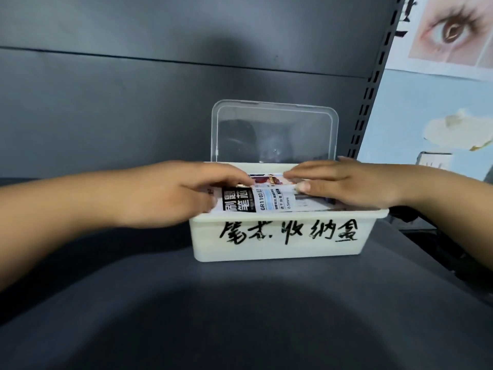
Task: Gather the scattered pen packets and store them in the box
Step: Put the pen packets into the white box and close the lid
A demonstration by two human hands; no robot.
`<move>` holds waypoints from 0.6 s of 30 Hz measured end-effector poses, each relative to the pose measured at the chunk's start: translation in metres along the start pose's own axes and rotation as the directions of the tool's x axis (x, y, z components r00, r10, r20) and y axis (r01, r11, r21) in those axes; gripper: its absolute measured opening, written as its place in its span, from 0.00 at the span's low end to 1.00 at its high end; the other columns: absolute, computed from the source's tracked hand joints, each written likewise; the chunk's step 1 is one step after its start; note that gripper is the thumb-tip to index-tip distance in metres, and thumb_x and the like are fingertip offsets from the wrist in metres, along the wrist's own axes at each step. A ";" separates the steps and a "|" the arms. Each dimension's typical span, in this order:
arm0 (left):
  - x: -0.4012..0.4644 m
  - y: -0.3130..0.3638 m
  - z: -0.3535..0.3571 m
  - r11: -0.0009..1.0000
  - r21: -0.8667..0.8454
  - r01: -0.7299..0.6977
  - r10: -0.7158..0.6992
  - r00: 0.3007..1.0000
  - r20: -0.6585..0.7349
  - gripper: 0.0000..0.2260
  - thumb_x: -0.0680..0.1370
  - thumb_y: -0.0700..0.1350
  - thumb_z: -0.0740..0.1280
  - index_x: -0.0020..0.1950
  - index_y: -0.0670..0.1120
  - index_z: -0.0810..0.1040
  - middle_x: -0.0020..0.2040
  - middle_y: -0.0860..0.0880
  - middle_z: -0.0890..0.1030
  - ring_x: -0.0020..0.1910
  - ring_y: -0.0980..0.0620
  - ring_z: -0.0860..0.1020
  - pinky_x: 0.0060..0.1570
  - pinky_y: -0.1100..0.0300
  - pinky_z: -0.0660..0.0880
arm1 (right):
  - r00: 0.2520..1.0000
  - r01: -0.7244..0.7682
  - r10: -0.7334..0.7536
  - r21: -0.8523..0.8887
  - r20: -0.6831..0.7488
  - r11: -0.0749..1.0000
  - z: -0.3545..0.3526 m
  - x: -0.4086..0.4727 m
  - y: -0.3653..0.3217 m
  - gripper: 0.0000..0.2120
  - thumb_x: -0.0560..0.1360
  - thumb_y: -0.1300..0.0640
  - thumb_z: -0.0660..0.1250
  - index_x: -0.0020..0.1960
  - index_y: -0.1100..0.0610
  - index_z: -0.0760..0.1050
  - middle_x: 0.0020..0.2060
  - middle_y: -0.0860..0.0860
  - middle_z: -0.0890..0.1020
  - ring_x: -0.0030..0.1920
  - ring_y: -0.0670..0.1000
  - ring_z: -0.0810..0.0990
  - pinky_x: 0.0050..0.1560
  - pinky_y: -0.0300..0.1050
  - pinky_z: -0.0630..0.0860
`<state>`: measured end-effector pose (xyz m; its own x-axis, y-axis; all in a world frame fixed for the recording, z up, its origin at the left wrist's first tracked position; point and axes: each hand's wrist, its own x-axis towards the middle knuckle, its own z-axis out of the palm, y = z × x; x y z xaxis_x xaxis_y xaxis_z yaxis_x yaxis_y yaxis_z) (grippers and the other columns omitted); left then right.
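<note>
Pressing down from either end, both hands are working on the white printed plastic pen packets (262,200) that are lying in the cream-white rectangular plastic box (280,236), the one with black handwritten characters across its front wall. The packets are sitting just below the box's rim, their long axis running left to right, parallel to that front wall. The left hand (170,193) is reaching in over the left end, fingers extended and lying across the top of the stack; whether its thumb is tucking under the packets' edge is hidden, so I cannot tell whether it is gripping or only pressing. The right hand (344,182) is mirroring it at the right end, fingers fairly straight and laid flat on the packets, the thumb resting on the near edge. Neither hand is visibly curling round anything. Both are equally near the stack, one at each end of its length, so any settling push seems to be coming straight downward. The clear plastic hinged lid (274,129) is standing upright directly behind the hands, leaning toward the dark grey metal back panel (160,89) of the shelf (240,316). No loose packets are showing on the shelf surface, so gathering appears nearly finished, and the lid is not yet closed.
</note>
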<state>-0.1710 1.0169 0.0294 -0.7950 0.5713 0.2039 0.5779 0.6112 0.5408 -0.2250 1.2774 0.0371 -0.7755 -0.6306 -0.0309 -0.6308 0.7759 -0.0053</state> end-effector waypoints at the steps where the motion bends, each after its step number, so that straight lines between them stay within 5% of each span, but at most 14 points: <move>1: 0.000 0.004 -0.001 0.997 -0.078 -0.006 0.003 1.000 -0.031 0.14 0.66 0.48 0.60 0.49 0.61 0.75 0.51 0.56 0.82 0.49 0.59 0.78 0.49 0.66 0.75 | 0.998 -0.059 0.058 0.068 0.005 0.996 -0.003 -0.005 -0.001 0.30 0.69 0.30 0.45 0.68 0.37 0.62 0.67 0.31 0.62 0.71 0.37 0.56 0.75 0.48 0.46; 4: -0.008 -0.007 -0.013 0.985 -0.135 -0.111 0.077 0.970 -0.232 0.11 0.64 0.53 0.65 0.44 0.53 0.80 0.47 0.56 0.82 0.43 0.65 0.79 0.44 0.75 0.73 | 0.994 -0.095 0.108 0.339 -0.019 0.936 -0.009 -0.016 0.001 0.30 0.60 0.32 0.53 0.62 0.32 0.64 0.61 0.28 0.64 0.67 0.33 0.60 0.69 0.31 0.51; 7: -0.023 -0.013 -0.023 0.981 0.092 -0.170 0.189 0.944 -0.272 0.12 0.68 0.60 0.63 0.44 0.55 0.79 0.48 0.58 0.82 0.48 0.62 0.80 0.50 0.71 0.72 | 0.981 -0.019 0.101 0.432 -0.168 0.902 -0.011 -0.023 -0.005 0.18 0.64 0.40 0.56 0.54 0.33 0.66 0.57 0.27 0.66 0.58 0.21 0.62 0.56 0.14 0.53; 11: -0.035 -0.025 -0.016 0.959 0.242 -0.150 0.213 0.942 -0.260 0.19 0.72 0.67 0.56 0.46 0.59 0.81 0.49 0.58 0.82 0.52 0.60 0.79 0.55 0.58 0.74 | 0.978 0.024 0.088 0.522 -0.189 0.852 -0.005 -0.036 -0.002 0.10 0.72 0.43 0.59 0.51 0.38 0.75 0.56 0.26 0.73 0.57 0.20 0.64 0.67 0.24 0.51; 14: -0.033 -0.030 -0.013 0.953 0.289 -0.092 0.168 0.954 -0.250 0.18 0.73 0.67 0.55 0.49 0.60 0.79 0.52 0.60 0.81 0.55 0.60 0.78 0.56 0.51 0.74 | 0.992 -0.033 0.099 0.584 -0.082 0.811 0.000 -0.034 0.004 0.12 0.73 0.55 0.62 0.50 0.40 0.77 0.56 0.29 0.73 0.57 0.20 0.63 0.56 0.15 0.57; 18: -0.027 -0.025 -0.006 0.929 0.348 -0.126 0.193 0.967 -0.166 0.23 0.72 0.69 0.49 0.51 0.58 0.76 0.50 0.57 0.83 0.52 0.57 0.79 0.54 0.50 0.75 | 0.997 -0.078 0.071 0.478 0.033 0.875 -0.006 -0.029 0.006 0.12 0.68 0.48 0.64 0.49 0.34 0.76 0.56 0.25 0.67 0.55 0.17 0.58 0.53 0.11 0.53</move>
<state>-0.1654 0.9829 0.0155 -0.6876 0.5798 0.4372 0.7012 0.6865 0.1924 -0.2063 1.3007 0.0440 -0.8172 -0.5728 -0.0639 -0.4781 0.7357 -0.4798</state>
